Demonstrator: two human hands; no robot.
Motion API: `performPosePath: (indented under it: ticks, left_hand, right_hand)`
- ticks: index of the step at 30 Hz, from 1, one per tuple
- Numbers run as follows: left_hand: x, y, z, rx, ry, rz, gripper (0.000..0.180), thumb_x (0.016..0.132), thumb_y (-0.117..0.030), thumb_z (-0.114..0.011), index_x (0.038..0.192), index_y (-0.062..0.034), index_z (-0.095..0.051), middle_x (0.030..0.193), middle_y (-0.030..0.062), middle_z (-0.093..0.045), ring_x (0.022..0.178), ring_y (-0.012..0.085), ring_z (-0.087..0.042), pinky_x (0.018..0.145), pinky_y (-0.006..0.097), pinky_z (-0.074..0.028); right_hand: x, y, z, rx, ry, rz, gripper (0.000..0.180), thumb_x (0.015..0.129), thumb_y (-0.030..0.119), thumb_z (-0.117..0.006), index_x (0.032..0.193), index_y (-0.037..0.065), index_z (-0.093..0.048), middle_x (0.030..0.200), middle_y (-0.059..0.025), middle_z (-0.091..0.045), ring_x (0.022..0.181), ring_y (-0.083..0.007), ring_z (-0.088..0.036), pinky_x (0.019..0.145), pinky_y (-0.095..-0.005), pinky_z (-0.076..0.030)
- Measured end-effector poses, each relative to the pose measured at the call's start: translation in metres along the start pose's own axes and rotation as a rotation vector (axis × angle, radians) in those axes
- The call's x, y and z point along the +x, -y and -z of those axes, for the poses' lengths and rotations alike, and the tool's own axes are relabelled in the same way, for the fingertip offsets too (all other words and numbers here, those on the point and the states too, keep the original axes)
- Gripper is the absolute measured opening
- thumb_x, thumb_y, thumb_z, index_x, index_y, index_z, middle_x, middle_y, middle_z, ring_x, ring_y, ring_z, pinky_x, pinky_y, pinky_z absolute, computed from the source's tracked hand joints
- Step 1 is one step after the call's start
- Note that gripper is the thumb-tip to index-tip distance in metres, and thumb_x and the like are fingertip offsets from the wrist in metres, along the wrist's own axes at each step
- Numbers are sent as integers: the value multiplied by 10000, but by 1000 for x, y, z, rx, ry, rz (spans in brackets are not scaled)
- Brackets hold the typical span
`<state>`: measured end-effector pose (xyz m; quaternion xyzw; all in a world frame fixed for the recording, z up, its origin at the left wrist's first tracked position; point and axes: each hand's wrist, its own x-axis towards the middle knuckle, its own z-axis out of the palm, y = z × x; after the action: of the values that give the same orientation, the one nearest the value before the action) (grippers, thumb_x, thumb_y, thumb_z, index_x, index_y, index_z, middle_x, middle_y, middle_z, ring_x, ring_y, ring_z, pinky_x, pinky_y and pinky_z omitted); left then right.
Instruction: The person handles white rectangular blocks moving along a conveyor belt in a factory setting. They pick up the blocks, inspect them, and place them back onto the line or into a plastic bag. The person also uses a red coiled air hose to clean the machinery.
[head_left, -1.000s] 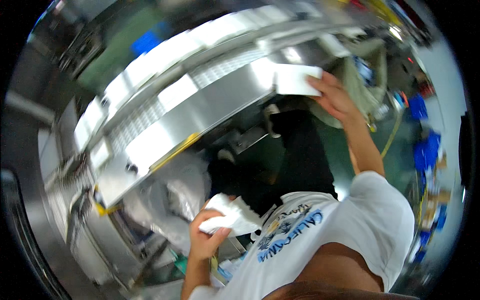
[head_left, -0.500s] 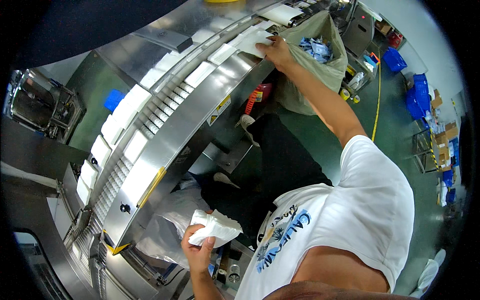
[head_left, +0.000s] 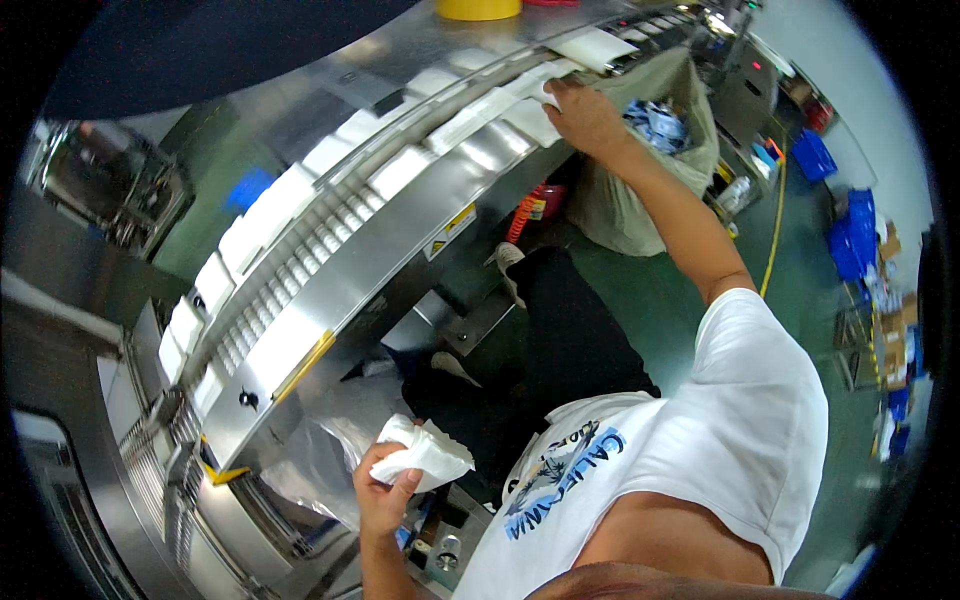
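My left hand (head_left: 385,490) is closed around a thick wad of folded white sheets (head_left: 430,452), low in front of my shirt. The wad's loose edges fan out to the right. My right arm reaches far forward to the curved roller conveyor (head_left: 330,238). There my right hand (head_left: 588,118) has its fingers curled and pressed on the edge of a folded white sheet (head_left: 548,76); the fingertips are partly hidden. Just below that hand, another white sheet (head_left: 532,122) lies over the conveyor's metal side. More white folded stacks (head_left: 402,172) sit along the rollers.
A pale lined bin (head_left: 625,205) with crumpled blue-and-white packets stands right of the conveyor. White stacks (head_left: 275,205) line the outer rail. A clear plastic bag (head_left: 315,470) hangs by my left forearm. Blue crates (head_left: 852,235) and cartons are at the far right.
My right hand has moved slightly farther along the conveyor, off the sheet it was touching, onto another. The stacks on the rollers have shifted. My left hand keeps its wad; the view has tilted a little.
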<state>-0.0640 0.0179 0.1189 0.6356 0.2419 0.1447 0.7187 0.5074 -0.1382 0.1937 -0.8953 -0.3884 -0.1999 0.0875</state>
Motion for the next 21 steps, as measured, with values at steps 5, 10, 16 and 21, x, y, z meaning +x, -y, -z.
performPosePath:
  ticks: [5,10,16,21]
  left_hand:
    - [3,-3,-2,-14,-11,-16,336,839,-155,-836,1098,-38,-658,1072,23,-660,969,120,-623,842,295,-505]
    - [3,1,6,3,66,-30,301,884,-84,-808,1146,-20,-674,1337,182,-647,1242,262,-603,1056,380,-455]
    - [-1,12,19,33,124,-82,311,896,-117,-811,1181,-55,-701,1225,81,-636,1111,188,-610,959,328,-471]
    - [7,12,22,-91,173,-109,296,920,-113,-795,1198,-70,-704,1258,68,-622,1115,171,-605,939,309,-478]
  right_hand:
    - [84,22,-41,56,16,416,641,929,227,-708,1508,108,-461,1423,-245,-564,1288,-422,-561,1103,-488,-459]
    - [165,38,-112,147,91,726,891,884,231,-750,1642,135,-292,1688,-181,-286,1568,-335,-263,1299,-457,-222]
    - [164,147,-111,437,109,885,1028,833,349,-807,1657,111,-241,1681,-185,-286,1556,-370,-269,1295,-516,-213]
    - [148,233,-85,327,172,891,993,878,407,-805,1635,52,-270,1651,-217,-339,1533,-383,-320,1276,-490,-267]
